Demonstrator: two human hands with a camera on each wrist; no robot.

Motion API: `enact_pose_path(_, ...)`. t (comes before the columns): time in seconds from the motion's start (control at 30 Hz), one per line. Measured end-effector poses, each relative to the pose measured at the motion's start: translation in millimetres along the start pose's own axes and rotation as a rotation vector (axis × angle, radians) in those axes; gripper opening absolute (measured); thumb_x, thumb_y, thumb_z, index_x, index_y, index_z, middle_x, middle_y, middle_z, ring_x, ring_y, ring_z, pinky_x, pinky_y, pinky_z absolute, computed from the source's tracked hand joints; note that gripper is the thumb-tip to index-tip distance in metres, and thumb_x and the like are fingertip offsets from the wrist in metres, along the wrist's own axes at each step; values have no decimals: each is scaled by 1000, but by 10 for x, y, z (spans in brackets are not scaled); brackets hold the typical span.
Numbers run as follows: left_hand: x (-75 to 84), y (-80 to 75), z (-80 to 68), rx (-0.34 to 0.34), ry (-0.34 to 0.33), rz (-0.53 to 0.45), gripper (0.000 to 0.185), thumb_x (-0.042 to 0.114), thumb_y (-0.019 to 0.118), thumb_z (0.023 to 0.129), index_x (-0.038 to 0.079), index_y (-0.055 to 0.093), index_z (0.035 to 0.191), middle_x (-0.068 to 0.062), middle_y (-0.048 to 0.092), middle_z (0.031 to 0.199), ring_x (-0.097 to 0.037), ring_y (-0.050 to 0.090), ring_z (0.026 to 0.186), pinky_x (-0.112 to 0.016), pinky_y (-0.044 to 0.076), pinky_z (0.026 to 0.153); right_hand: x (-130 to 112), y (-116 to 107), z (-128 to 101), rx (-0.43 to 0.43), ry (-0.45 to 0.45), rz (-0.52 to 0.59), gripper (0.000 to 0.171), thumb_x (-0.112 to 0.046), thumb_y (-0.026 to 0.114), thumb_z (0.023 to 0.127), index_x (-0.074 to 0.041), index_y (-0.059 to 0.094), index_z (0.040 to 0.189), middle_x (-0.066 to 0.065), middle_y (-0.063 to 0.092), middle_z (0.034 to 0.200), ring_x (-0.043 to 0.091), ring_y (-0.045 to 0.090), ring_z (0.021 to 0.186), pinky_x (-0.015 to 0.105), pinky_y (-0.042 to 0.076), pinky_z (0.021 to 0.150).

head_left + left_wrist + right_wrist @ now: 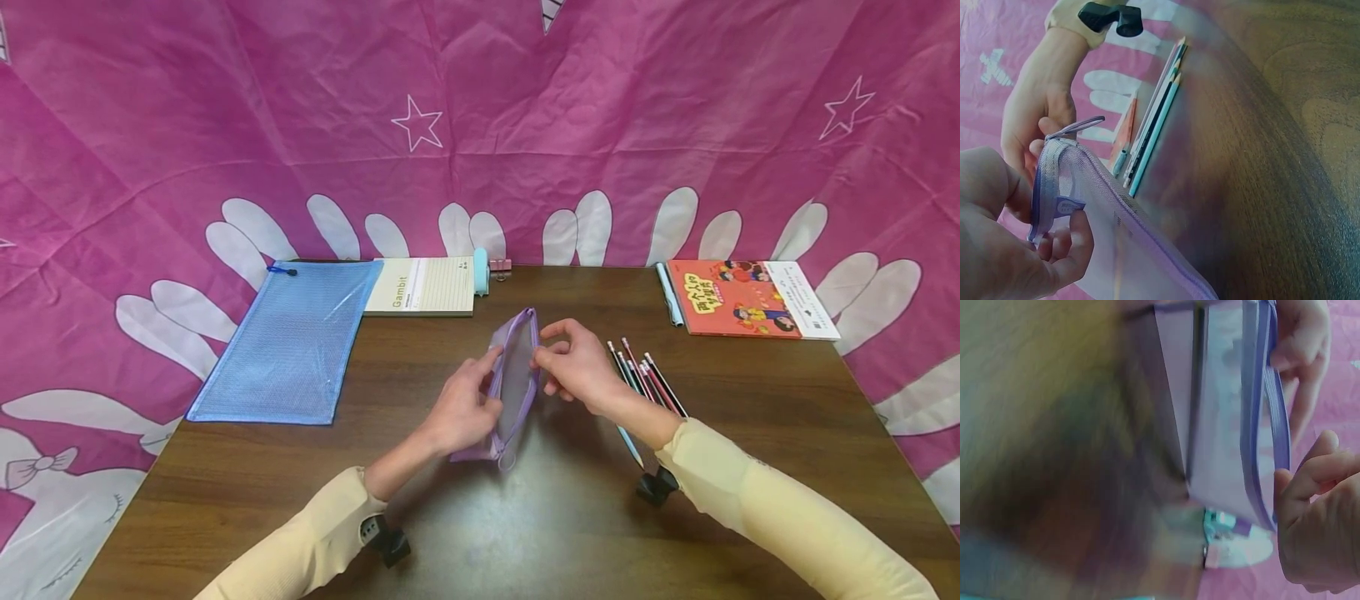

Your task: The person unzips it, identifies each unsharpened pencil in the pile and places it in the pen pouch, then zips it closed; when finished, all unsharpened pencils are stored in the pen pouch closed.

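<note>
A purple mesh pouch (514,385) is pinched at its rims between left hand (461,414) and right hand (577,371), long axis running away from the person, pencils (647,382) nearer the right.

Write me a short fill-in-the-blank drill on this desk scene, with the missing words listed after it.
1. Both hands hold open a mesh pouch whose colour is ____.
2. The pencils lie on the table beside the person's ____ hand.
3. The notebook marked Gambit lies next to a zip bag coloured ____.
4. The left hand pinches the pouch's ____ edge.

Missing words: purple; right; blue; zipper
</note>
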State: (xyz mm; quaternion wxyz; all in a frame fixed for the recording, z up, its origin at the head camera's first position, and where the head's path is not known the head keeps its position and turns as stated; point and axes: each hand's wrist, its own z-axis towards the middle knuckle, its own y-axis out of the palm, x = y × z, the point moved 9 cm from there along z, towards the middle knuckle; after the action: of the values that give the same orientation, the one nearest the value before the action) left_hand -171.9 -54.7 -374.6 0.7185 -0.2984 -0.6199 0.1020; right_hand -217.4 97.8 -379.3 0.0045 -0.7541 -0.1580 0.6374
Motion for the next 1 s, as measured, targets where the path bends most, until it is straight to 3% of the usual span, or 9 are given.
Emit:
enact_pose_path(0.17,3,3,1,0,13,6,80,-6,58,75,-2,37,152,-10,55,101,-19,58,88,-31,53,72,21,-285,5,5,-5,-70,34,-7,59,95,3,47,125,25,68,94,14,57,48,22,37,39)
enact_pose_path(0.5,-1,9,3,-2,27,8,80,-6,58,75,-2,37,152,-9,54,100,-19,57,87,-32,53,72,272,-871,-58,-29,30,-363,30,-11,59,97,6,54,121,21,68,93,19,63,58,28,45,45)
enact_pose_path(0.73,-2,16,-2,-9,30,5,79,-6,58,76,-2,37,152,-10,54,101,-20,56,88,-32,53,71,419,-1065,-134,-87,-24,-603,23,-9,61,93,5,61,110,8,66,76,18,64,55,32,46,43)
enact_pose_path(1.0,6,17,-5,-13,24,8,79,-6,58,76,-2,36,152,-11,55,102,-20,57,88,-33,53,73,582,-1155,-193,-131,6,-717,19,-7,67,89,5,65,104,2,62,65,17,63,48,32,45,41)
